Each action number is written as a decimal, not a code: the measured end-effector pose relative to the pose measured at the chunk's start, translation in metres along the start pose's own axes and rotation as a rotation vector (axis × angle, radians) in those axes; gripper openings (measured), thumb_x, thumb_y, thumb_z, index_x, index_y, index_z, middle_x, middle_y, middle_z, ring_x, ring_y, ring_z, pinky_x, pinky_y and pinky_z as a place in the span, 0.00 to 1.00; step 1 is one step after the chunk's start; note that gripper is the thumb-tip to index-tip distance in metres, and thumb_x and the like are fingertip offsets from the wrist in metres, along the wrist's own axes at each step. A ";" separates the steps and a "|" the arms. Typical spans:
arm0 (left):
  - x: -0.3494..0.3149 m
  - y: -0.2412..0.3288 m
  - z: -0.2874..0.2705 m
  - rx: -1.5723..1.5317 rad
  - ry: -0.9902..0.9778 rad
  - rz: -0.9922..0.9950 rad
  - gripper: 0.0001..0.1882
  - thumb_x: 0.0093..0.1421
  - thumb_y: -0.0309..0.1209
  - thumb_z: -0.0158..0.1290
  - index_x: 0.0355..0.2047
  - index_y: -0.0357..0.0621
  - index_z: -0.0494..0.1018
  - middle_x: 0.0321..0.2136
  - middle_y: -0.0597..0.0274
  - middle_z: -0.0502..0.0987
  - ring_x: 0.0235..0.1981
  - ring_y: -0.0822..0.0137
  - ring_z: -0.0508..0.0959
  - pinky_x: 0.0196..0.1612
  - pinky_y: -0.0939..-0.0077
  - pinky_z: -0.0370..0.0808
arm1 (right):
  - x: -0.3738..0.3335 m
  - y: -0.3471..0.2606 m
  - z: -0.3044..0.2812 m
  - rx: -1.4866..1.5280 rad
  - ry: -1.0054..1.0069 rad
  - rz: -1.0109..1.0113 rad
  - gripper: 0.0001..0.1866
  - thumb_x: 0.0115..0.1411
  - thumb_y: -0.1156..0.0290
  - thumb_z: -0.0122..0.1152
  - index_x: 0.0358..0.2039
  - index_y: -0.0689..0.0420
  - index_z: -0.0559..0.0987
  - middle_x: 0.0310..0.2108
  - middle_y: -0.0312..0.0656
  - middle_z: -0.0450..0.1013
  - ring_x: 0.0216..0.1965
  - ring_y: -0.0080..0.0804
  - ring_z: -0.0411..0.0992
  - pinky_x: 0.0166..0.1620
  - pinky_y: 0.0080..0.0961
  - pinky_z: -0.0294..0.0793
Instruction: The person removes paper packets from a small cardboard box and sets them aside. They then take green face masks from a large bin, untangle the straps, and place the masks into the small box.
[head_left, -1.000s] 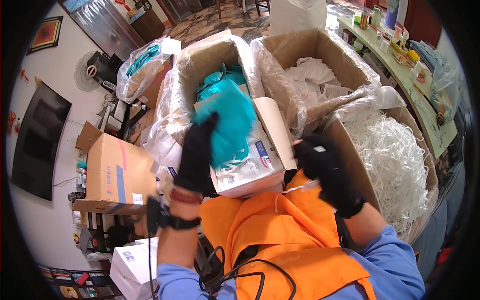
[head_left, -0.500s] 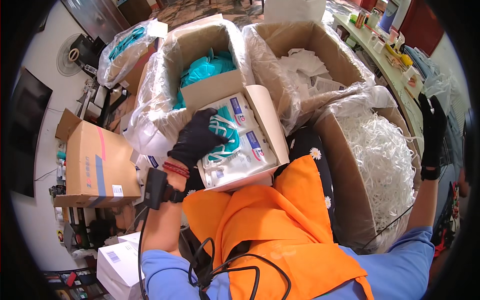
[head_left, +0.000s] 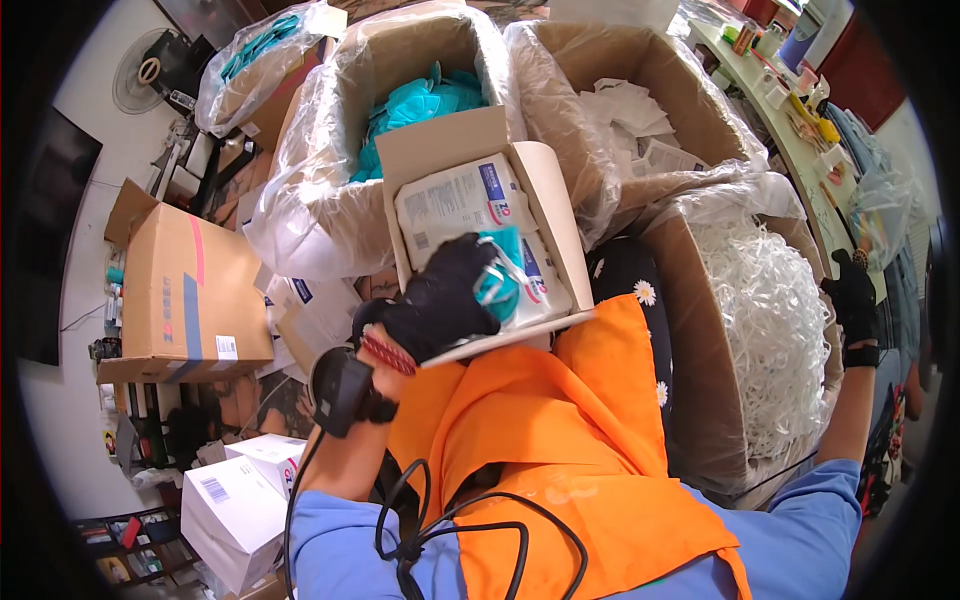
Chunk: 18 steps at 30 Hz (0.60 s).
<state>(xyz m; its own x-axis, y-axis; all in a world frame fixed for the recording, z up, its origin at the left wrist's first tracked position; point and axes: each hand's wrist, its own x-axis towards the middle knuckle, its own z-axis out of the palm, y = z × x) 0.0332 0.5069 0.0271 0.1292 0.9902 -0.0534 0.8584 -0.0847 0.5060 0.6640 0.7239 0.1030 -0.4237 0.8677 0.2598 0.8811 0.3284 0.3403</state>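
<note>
On my lap stands a small white carton [head_left: 548,190] with its flaps up. Inside it lie white printed packs [head_left: 455,203], side by side. My black-gloved left hand [head_left: 440,300] is over the near part of the carton, closed on a teal folded face mask [head_left: 502,270] with white straps. Motion blurs this hand slightly, and it hides part of the packs. Far to the right, my black-gloved right hand [head_left: 853,300] is open beside the table edge, its fingers apart and nothing seen in them.
Ahead, a plastic-lined box holds teal masks [head_left: 425,103]; beside it another holds white packets [head_left: 630,112]. At right, a box brims with white straps [head_left: 765,340]. A brown carton [head_left: 205,290] and white boxes [head_left: 232,510] stand left. A cluttered table [head_left: 770,120] runs along the right.
My left hand has drawn nearer to me and slightly right, lifting the teal mask off the packs. My right hand has lowered beside the table. The view has shifted a little.
</note>
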 end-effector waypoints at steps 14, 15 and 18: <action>-0.053 0.085 0.035 0.089 0.313 0.041 0.28 0.52 0.33 0.61 0.54 0.39 0.72 0.45 0.51 0.78 0.47 0.51 0.78 0.49 0.58 0.75 | 0.043 -0.111 -0.022 0.146 0.004 -0.109 0.18 0.53 0.63 0.71 0.40 0.60 0.79 0.37 0.47 0.78 0.40 0.50 0.76 0.44 0.40 0.75; -0.055 0.086 0.035 0.068 0.300 0.028 0.28 0.53 0.33 0.62 0.55 0.39 0.72 0.46 0.51 0.78 0.47 0.51 0.78 0.49 0.59 0.76 | 0.043 -0.114 -0.022 0.265 0.126 -0.236 0.21 0.49 0.67 0.75 0.41 0.60 0.79 0.40 0.46 0.78 0.43 0.47 0.76 0.48 0.39 0.74; -0.059 0.085 0.044 0.110 0.320 0.021 0.23 0.55 0.34 0.60 0.50 0.42 0.73 0.43 0.54 0.77 0.42 0.53 0.79 0.40 0.63 0.78 | 0.047 -0.120 -0.020 0.224 0.067 -0.266 0.22 0.46 0.69 0.77 0.41 0.59 0.80 0.41 0.45 0.78 0.44 0.45 0.75 0.51 0.37 0.74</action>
<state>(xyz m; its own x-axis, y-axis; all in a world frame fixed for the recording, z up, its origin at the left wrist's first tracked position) 0.1200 0.4366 0.0355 -0.0002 0.9713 0.2379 0.9078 -0.0996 0.4075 0.5339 0.7178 0.0922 -0.6513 0.7164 0.2502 0.7587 0.6202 0.1993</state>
